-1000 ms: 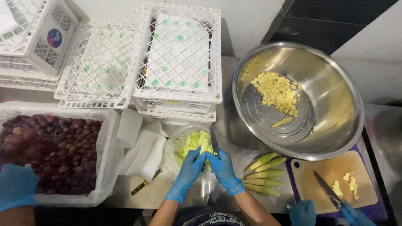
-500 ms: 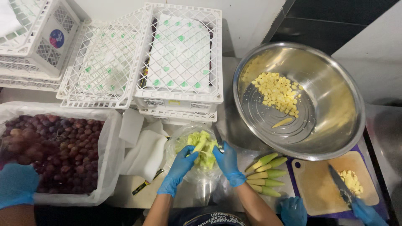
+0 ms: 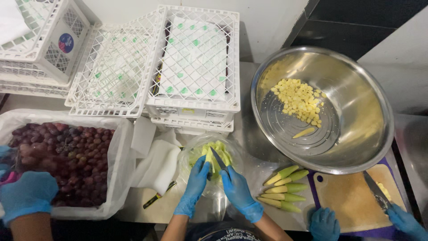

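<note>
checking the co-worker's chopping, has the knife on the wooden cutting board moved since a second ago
Yes. The dark-bladed knife has shifted rightward across the wooden cutting board, from near the board's middle toward its right edge, where yellow pieces lie.

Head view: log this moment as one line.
left hand: grips baby corn | right hand: holds knife on it | below: clear bag of husks | beside: peeled corn pile
</note>
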A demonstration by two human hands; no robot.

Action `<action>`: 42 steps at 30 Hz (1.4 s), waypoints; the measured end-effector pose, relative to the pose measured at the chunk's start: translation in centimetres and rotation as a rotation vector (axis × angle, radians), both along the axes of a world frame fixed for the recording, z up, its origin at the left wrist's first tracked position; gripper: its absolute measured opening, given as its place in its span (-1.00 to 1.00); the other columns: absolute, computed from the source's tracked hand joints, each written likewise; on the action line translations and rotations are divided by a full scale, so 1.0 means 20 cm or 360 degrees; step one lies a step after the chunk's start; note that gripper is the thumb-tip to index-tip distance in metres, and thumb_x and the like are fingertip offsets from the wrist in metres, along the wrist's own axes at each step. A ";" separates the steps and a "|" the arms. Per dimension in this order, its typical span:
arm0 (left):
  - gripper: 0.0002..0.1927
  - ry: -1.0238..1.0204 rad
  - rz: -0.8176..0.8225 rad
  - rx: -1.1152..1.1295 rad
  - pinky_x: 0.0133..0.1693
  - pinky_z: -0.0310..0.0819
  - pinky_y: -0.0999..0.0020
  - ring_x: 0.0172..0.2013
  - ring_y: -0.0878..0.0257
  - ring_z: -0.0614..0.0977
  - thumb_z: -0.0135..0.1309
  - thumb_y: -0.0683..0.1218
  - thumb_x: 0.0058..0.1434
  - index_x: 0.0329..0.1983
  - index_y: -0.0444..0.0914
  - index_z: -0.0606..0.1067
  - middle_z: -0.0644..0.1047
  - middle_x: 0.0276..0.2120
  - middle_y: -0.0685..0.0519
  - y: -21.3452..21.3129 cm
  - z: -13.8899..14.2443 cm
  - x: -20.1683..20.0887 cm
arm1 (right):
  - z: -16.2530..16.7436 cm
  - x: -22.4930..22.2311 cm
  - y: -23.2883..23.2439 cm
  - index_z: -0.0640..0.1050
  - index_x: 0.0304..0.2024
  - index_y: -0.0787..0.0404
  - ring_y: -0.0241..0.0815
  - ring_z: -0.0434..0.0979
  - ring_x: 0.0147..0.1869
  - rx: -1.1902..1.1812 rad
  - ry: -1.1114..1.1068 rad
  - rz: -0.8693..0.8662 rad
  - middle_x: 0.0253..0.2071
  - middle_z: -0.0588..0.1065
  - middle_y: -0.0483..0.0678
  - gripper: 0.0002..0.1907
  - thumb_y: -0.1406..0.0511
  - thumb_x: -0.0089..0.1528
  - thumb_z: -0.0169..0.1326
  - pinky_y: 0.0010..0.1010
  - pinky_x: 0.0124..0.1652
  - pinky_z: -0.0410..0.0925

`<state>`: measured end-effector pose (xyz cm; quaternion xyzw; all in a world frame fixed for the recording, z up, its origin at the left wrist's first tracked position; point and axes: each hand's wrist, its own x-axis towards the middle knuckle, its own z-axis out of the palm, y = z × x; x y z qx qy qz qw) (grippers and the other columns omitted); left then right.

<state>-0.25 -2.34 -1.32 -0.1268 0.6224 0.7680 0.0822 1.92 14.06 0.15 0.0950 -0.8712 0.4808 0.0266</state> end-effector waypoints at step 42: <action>-0.70 -0.0359 -0.0280 0.0032 -0.54 0.20 0.44 -0.57 0.39 0.39 0.17 -0.12 0.20 -0.04 -0.17 0.38 0.55 -0.42 0.09 -0.05 0.01 -0.02 | -0.12 -0.11 0.13 0.49 -0.14 0.24 -0.31 0.23 -0.64 -0.0879 -0.1444 0.0222 -0.65 0.27 -0.17 -0.60 0.04 0.39 -0.10 -0.43 -0.59 0.20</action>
